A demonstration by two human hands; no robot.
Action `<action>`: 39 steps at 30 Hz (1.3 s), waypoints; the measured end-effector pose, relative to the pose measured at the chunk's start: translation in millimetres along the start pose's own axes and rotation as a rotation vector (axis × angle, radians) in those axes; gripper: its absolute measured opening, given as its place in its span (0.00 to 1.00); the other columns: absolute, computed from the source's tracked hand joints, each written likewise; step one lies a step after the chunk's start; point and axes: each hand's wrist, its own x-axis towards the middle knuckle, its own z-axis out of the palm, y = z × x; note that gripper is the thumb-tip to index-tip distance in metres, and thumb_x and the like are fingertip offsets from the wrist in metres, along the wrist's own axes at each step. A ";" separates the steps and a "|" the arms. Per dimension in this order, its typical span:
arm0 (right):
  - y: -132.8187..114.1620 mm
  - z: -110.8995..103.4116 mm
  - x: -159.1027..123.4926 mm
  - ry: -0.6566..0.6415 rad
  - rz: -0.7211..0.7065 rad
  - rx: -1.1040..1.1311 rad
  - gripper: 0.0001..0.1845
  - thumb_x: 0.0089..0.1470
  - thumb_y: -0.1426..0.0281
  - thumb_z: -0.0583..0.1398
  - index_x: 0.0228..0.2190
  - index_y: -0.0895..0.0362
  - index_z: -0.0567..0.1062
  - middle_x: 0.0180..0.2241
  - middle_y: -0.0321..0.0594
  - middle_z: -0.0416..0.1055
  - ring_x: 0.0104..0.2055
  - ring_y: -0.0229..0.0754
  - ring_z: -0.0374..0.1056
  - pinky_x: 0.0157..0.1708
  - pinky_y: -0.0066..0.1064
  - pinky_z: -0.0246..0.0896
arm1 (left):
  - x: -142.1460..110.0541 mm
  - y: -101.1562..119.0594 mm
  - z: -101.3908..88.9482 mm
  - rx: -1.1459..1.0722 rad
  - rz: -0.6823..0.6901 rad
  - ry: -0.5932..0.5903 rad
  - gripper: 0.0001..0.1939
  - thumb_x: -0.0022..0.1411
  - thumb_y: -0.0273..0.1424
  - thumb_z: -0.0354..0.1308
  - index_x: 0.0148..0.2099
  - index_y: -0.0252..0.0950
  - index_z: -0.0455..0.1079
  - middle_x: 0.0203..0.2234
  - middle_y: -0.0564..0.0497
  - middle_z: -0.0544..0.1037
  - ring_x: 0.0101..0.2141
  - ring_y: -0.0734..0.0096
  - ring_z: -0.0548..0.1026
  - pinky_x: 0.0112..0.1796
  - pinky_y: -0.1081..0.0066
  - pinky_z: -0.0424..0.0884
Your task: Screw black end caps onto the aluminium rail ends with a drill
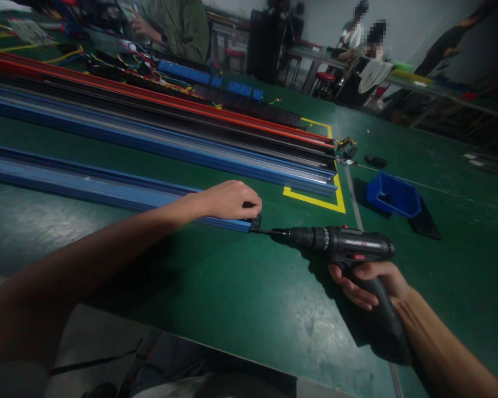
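My right hand [369, 284] is wrapped round the grip of a black cordless drill [352, 243] that points left. Its long thin bit meets a small black end piece [256, 223] at the right end of a blue metal profile [149, 190]. Over that same end lies my left hand [232, 200], its fingers curled down round the profile's end by the black piece. The fingertips are partly hidden, and I cannot see whether a screw sits at the bit's tip.
Behind lie more blue profiles [191, 146], black ones and an orange profile [191, 98], ending near yellow tape [315, 200]. A blue bin [393, 193] stands at the right on the green table [232, 287]. Across the table is a person in a green sleeve [186, 27], near wiring.
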 end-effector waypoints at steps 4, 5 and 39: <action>-0.4 1.4 0.0 0.003 -0.008 -0.006 0.17 0.54 0.71 0.60 0.42 0.68 0.79 0.28 0.43 0.72 0.14 0.28 0.58 0.17 0.23 0.64 | 0.4 -0.7 -0.5 0.034 -0.001 -0.063 0.13 0.68 0.34 0.52 0.35 0.39 0.76 0.34 0.54 0.82 0.36 0.71 0.78 0.37 0.72 0.66; -0.3 1.6 -0.1 0.005 -0.011 -0.004 0.17 0.54 0.71 0.60 0.42 0.68 0.79 0.28 0.43 0.72 0.14 0.28 0.58 0.17 0.23 0.64 | 0.4 -0.8 -0.7 0.038 -0.002 -0.063 0.13 0.68 0.34 0.52 0.35 0.39 0.76 0.34 0.54 0.82 0.36 0.71 0.79 0.37 0.72 0.66; 1.3 -0.8 -0.7 -0.003 -0.005 0.010 0.18 0.54 0.72 0.59 0.43 0.70 0.79 0.28 0.44 0.72 0.14 0.28 0.58 0.17 0.24 0.63 | 1.1 1.4 -1.6 0.040 -0.013 -0.067 0.12 0.68 0.34 0.53 0.34 0.39 0.75 0.33 0.54 0.82 0.35 0.70 0.78 0.38 0.72 0.66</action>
